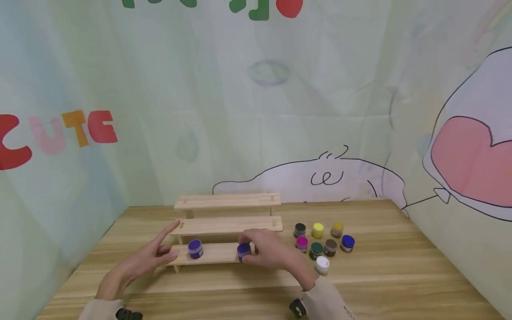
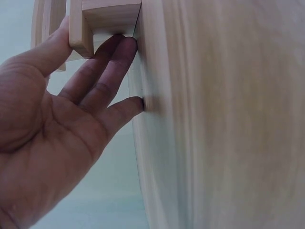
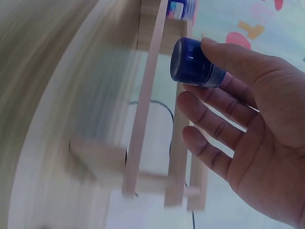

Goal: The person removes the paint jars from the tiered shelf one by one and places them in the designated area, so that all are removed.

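My right hand (image 1: 270, 249) pinches a small dark purple-blue paint jar (image 3: 193, 62) between thumb and fingers, over the right part of a wooden rack's bottom step. A narrow gap seems to show under the jar in the right wrist view. A similar purple paint jar (image 1: 195, 249) stands upright on the left part of that step. My left hand (image 1: 144, 262) holds the left end of the three-step wooden rack (image 1: 220, 253). Its thumb is on the bottom step, with other fingers (image 2: 112, 71) near the leg; the index finger reaches the middle step.
Right of the rack, several paint jars stand on the wooden table (image 1: 384, 266), among them a white jar (image 1: 322, 265), a yellow jar (image 1: 318, 230), a magenta jar (image 1: 302, 244) and a blue jar (image 1: 348, 243). Printed cloth walls (image 1: 256, 111) surround the table.
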Demonstrator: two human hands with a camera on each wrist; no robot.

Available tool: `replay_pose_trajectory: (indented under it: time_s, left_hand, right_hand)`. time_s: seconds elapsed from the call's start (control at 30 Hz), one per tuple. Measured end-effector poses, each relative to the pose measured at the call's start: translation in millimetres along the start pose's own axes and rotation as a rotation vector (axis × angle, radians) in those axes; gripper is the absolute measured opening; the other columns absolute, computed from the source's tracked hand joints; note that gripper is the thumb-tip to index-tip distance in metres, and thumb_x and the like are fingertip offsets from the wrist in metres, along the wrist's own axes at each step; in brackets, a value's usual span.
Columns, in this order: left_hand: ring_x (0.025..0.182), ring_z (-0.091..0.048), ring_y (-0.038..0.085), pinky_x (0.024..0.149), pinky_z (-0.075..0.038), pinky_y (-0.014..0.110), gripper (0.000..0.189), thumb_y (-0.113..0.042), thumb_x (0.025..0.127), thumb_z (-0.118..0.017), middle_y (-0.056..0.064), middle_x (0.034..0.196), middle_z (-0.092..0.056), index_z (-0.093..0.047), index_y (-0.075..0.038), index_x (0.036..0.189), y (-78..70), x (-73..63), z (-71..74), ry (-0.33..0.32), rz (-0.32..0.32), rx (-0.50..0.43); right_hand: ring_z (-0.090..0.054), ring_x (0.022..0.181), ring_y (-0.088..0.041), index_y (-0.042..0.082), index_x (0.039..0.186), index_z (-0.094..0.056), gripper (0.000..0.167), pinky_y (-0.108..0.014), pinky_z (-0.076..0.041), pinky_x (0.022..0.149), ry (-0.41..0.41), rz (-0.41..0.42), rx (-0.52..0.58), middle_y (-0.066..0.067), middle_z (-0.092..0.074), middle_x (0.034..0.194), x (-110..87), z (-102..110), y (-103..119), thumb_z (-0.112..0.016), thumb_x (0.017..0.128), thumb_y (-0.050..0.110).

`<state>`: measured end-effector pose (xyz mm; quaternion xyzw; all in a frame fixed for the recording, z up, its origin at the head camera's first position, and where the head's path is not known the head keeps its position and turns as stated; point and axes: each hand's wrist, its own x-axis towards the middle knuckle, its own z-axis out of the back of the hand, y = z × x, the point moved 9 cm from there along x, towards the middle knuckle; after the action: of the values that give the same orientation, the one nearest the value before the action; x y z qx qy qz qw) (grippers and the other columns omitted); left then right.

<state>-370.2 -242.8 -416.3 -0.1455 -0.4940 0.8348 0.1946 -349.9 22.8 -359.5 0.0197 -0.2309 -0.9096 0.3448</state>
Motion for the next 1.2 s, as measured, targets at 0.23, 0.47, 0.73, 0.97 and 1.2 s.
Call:
replay_pose_trajectory:
  time_s: [0.23, 0.47, 0.73, 0.97, 1.2]
  left_hand:
    - [0.135, -0.015, 0.068, 0.100, -0.030, 0.076, 0.087, -0.018, 0.103, -0.058, 0.029, 0.161, 0.018, 0.007, -0.021, 0.162, -0.2, -0.4, 0.9, -0.008, -0.010, 0.012]
    - [0.135, -0.016, 0.067, 0.100, -0.031, 0.076, 0.088, -0.018, 0.103, -0.059, 0.028, 0.161, 0.017, 0.006, -0.023, 0.162, 3.6, 0.5, 3.5, -0.015, -0.001, 0.018]
    - [0.135, -0.016, 0.067, 0.101, -0.032, 0.074, 0.088, -0.018, 0.103, -0.058, 0.028, 0.162, 0.018, 0.008, -0.021, 0.162, 0.1, 0.7, 1.4, -0.007, -0.026, 0.013]
    - [0.135, -0.017, 0.067, 0.100, -0.031, 0.076, 0.089, -0.018, 0.103, -0.059, 0.028, 0.162, 0.016, 0.007, -0.021, 0.162, -3.4, 1.3, 1.7, -0.014, -0.018, 0.023]
    - [0.134, -0.017, 0.068, 0.100, -0.031, 0.076, 0.089, -0.018, 0.102, -0.059, 0.029, 0.162, 0.015, 0.006, -0.021, 0.162, -1.4, 0.5, 2.3, -0.027, -0.017, 0.040]
  right_hand:
    - [-0.063, 0.092, -0.004, 0.014, 0.122, -0.068, 0.036, -0.022, -0.052, 0.076, -0.034, -0.035, -0.012, 0.003, -0.070, 0.116, -27.4, 18.3, -27.7, -0.077, 0.090, 0.029]
    - [-0.058, 0.074, -0.005, 0.009, 0.119, -0.069, 0.034, -0.021, -0.050, 0.064, -0.072, -0.031, 0.008, 0.009, -0.065, 0.097, -54.0, 38.1, -55.0, -0.078, 0.089, 0.023]
    - [-0.060, 0.084, -0.008, 0.010, 0.114, -0.069, 0.031, -0.024, -0.052, 0.069, -0.069, -0.066, -0.004, 0.007, -0.066, 0.099, -80.5, 57.8, -78.2, -0.080, 0.088, 0.023]
    - [-0.059, 0.083, -0.010, 0.009, 0.111, -0.069, 0.030, -0.026, -0.052, 0.069, -0.074, -0.104, 0.031, 0.005, -0.065, 0.099, -104.5, 72.1, -98.4, -0.081, 0.085, 0.018]
    - [-0.058, 0.082, -0.010, 0.004, 0.110, -0.068, 0.033, -0.025, -0.051, 0.068, -0.071, -0.119, 0.084, 0.003, -0.064, 0.097, -126.2, 77.5, -119.0, -0.082, 0.084, 0.017]
